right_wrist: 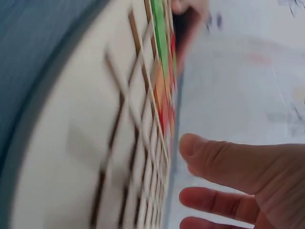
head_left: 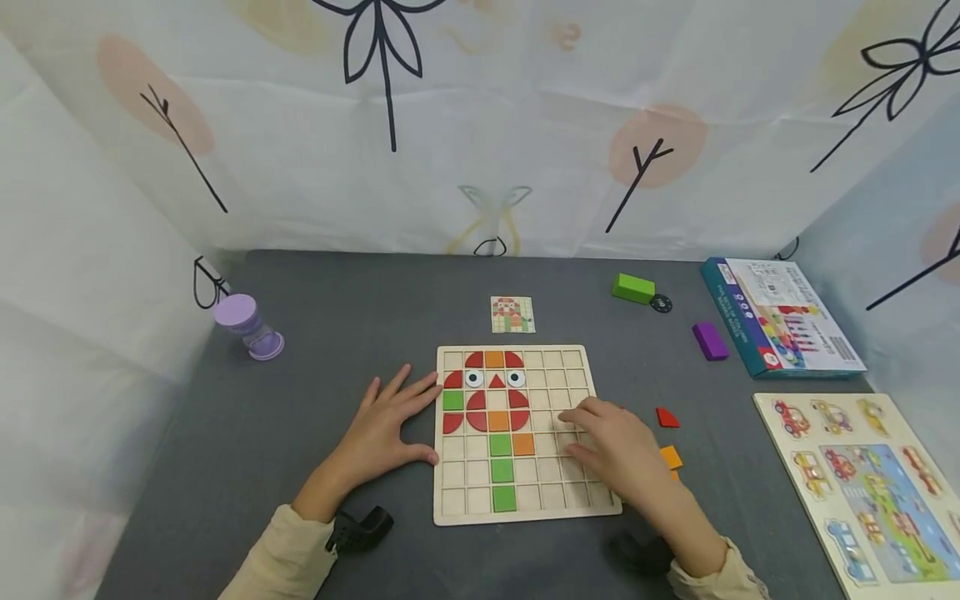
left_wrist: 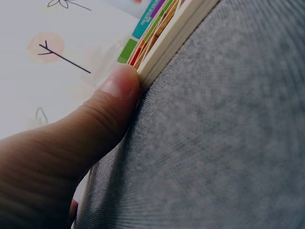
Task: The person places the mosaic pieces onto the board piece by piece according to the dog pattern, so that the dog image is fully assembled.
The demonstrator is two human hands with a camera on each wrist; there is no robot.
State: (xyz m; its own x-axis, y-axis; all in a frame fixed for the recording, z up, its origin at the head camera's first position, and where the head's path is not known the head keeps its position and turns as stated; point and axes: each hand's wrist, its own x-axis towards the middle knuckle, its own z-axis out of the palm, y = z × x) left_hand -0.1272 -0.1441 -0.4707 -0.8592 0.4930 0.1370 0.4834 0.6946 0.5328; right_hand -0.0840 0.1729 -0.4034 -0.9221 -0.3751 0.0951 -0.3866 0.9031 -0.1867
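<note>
A wooden grid board (head_left: 551, 496) lies in front of me. Red rounded pieces (head_left: 519, 419), a red triangle (head_left: 497, 382), round eye pieces (head_left: 474, 378), green squares (head_left: 502, 472) and orange squares (head_left: 523, 444) fill cells in its left half and middle. My left hand (head_left: 381, 429) is spread beside the board's left side; in the left wrist view the thumb (left_wrist: 112, 98) touches the board's edge. Over the right-hand cells hovers my right hand (head_left: 618, 446), fingers loosely bent. The right wrist view shows its thumb (right_wrist: 209, 152) and fingers apart with nothing between them.
Behind the board lies a small pattern card (head_left: 513, 315). Right of it are a red piece (head_left: 667, 417), orange pieces (head_left: 671, 457), a purple block (head_left: 709, 341), a green block (head_left: 633, 288), a box (head_left: 795, 317) and a picture board (head_left: 817, 533). A purple hourglass (head_left: 251, 327) stands left.
</note>
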